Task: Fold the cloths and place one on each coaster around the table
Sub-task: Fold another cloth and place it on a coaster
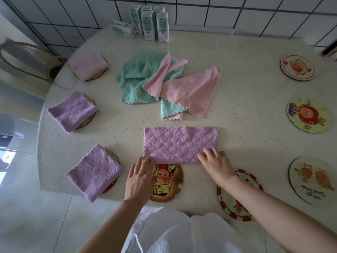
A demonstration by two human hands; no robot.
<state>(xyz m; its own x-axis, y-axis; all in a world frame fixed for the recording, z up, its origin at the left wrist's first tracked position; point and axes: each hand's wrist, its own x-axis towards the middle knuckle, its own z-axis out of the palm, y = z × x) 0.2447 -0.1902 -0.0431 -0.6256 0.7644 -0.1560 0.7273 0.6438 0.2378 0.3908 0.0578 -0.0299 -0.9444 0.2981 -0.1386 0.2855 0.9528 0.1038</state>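
Note:
A purple cloth (179, 144) lies folded in half as a long rectangle near the table's front. My left hand (139, 177) touches its near left corner with straight fingers, lying over a cartoon coaster (168, 183). My right hand (216, 164) presses flat on the cloth's near right corner. Three folded cloths sit on coasters along the left: a pink one (87, 65), a purple one (72, 112) and another purple one (94, 172). A loose heap of green cloths (138, 77) and pink cloths (191, 90) lies in the middle.
Bare coasters lie at the front right (238, 196) and along the right side (310, 179), (308, 115), (297, 67). Milk cartons (147, 24) stand at the table's back by the tiled wall. A chair (23, 57) stands at the left.

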